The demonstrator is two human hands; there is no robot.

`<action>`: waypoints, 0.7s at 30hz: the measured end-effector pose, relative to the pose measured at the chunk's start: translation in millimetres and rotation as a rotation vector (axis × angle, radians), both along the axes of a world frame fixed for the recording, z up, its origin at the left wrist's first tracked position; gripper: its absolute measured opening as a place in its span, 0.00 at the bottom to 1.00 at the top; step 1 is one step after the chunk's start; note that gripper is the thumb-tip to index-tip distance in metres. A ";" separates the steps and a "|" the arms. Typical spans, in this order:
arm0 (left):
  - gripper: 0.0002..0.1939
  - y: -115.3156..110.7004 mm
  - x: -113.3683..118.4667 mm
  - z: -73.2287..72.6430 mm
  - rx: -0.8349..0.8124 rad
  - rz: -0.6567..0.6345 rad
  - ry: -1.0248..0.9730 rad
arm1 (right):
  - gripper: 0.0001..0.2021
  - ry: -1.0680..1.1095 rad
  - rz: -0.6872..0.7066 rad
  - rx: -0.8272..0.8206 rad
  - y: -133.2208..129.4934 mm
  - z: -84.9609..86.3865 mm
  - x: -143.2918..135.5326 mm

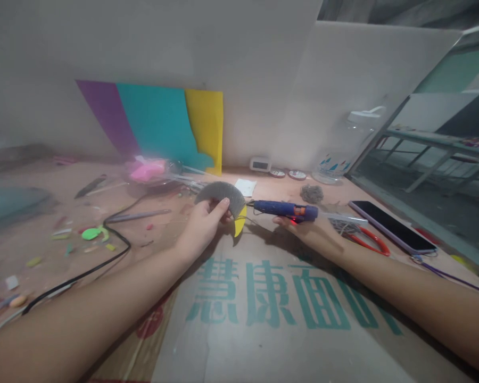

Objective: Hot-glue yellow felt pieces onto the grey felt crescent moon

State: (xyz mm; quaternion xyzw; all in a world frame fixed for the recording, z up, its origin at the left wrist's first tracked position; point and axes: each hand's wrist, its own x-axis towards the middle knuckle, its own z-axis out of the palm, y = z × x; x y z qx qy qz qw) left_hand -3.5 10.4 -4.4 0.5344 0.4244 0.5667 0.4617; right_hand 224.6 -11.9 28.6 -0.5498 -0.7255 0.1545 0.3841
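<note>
So, the relation to log is nozzle against edge. The gray, crescent-like ridged piece [223,191] is up in front of the left hand [205,221], over the middle of the work area, its rounded side facing up and away from the person. The left hand has it pinched at the lower edge, thumb pressed on the near side, fingers curled in; how far they go behind is hidden. A yellow, curved, pointed flap [240,221] hangs at the piece's right end, tip down.

The blue glue gun with an orange window [281,208] is in the right hand [303,230], fingers closed round its underside, handle mostly covered by the hand. Long axis runs roughly level, side to side, nozzle aimed left, straight at the gray piece's right end, just above the yellow flap. Nozzle tip reads as touching or just beside that edge; can't tell which, blurry. A clear stick [345,218] extends behind the gun, to the right.

Nearer hand to the nozzle end: left thumb, close by, so judged as the spot with least spare room. Right grip sits well back along the gun. Both hands are over the cardboard with green characters [223,346].
</note>
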 end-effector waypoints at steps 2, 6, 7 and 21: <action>0.17 -0.5 0.4 0.5 -0.014 0.004 -0.006 | 0.19 -0.020 0.006 -0.028 2.5 3.8 3.6; 0.18 0.1 0.2 -0.3 -0.046 0.005 0.002 | 0.22 -0.069 -0.034 -0.008 9.7 19.1 17.2; 0.18 0.8 0.2 -1.1 -0.056 0.004 0.000 | 0.23 -0.051 -0.045 0.017 10.8 24.1 20.4; 0.18 4.4 3.4 -0.9 -0.106 -0.066 -0.051 | 0.19 -0.088 -0.125 -0.137 70.4 45.2 15.8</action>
